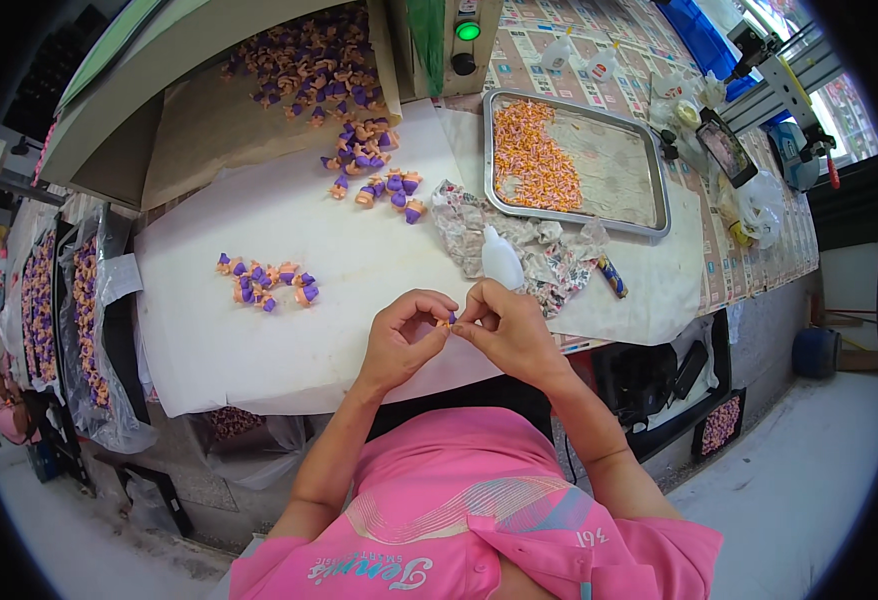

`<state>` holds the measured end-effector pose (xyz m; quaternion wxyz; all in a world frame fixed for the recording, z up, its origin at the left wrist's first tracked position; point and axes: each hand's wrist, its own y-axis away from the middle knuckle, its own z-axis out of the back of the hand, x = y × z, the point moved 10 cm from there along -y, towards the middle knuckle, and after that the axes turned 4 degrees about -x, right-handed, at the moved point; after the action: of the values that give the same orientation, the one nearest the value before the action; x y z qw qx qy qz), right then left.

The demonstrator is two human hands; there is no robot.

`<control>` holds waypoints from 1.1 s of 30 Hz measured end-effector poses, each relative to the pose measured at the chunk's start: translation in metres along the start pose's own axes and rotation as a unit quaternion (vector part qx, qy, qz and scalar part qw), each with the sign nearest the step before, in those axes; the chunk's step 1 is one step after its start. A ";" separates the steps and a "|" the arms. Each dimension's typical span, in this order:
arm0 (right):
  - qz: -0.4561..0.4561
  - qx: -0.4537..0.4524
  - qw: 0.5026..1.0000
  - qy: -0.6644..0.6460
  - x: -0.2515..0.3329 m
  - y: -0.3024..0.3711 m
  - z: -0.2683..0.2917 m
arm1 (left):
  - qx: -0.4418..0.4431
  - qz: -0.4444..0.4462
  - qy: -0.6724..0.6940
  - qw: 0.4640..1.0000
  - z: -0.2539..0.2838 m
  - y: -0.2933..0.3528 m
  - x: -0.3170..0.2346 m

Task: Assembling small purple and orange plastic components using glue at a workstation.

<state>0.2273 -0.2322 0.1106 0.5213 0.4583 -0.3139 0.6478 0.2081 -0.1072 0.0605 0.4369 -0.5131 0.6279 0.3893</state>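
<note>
My left hand [406, 338] and my right hand [510, 330] meet above the front edge of the white-covered table. Between their pinched fingertips is a small purple-and-peach figure piece [450, 320], mostly hidden by the fingers. Whether a second tiny part is held against it is too small to tell. On the white sheet to the left lies a loose cluster of similar purple-and-peach pieces [264, 283]. Just beyond my right hand stands a white squeeze bottle [501, 258], beside crumpled printed paper [551, 262].
A metal tray [579, 211] holds many small orange-and-pink parts at the back right. More purple-and-peach pieces [364, 145] spill from a machine opening [189, 135] with a green light [468, 31]. A blue-and-yellow tube [612, 278] and a phone [727, 147] on a stand are at the right.
</note>
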 end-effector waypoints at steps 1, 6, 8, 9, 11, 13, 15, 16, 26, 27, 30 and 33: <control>0.000 0.000 1.000 0.001 0.000 0.001 -0.001 | 0.005 -0.007 -0.004 1.000 0.000 0.000 -0.001; 0.030 -0.024 0.999 0.012 0.008 0.004 0.001 | 0.011 0.002 -0.007 1.000 0.000 0.001 -0.001; 0.037 -0.027 0.999 0.022 0.008 0.005 0.001 | 0.009 0.004 -0.002 1.000 0.000 0.001 -0.001; 0.045 -0.029 0.998 0.031 0.009 0.005 0.001 | 0.009 0.005 -0.004 1.000 0.000 0.001 -0.002; 0.051 -0.032 0.998 0.037 0.008 0.005 0.000 | 0.009 0.007 -0.005 1.000 0.000 0.001 -0.001; 0.058 -0.034 0.997 0.042 0.008 0.005 -0.001 | 0.007 0.003 -0.017 1.000 0.001 0.001 -0.001; 0.057 -0.033 0.997 0.049 0.006 0.005 -0.002 | 0.012 -0.004 -0.022 1.000 0.002 0.001 -0.001; 0.057 -0.032 0.997 0.049 0.006 0.004 -0.003 | 0.016 -0.011 -0.027 0.999 0.002 0.002 -0.002; 0.053 -0.042 0.998 0.015 -0.004 0.007 -0.008 | -0.033 -0.037 -0.018 0.999 0.009 0.005 0.001; 0.041 -0.032 0.999 -0.006 -0.007 0.008 -0.009 | -0.033 -0.030 -0.009 0.999 0.008 0.006 0.001; 0.014 -0.020 0.999 -0.041 -0.011 0.008 -0.009 | -0.030 -0.021 0.011 0.999 0.007 0.007 -0.002; 0.012 -0.011 0.998 -0.053 -0.009 0.009 -0.010 | -0.018 -0.022 0.026 0.999 0.006 0.007 -0.005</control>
<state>0.2165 -0.2296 0.0990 0.5010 0.4826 -0.3540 0.6251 0.2021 -0.0993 0.0635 0.4201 -0.5445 0.6202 0.3774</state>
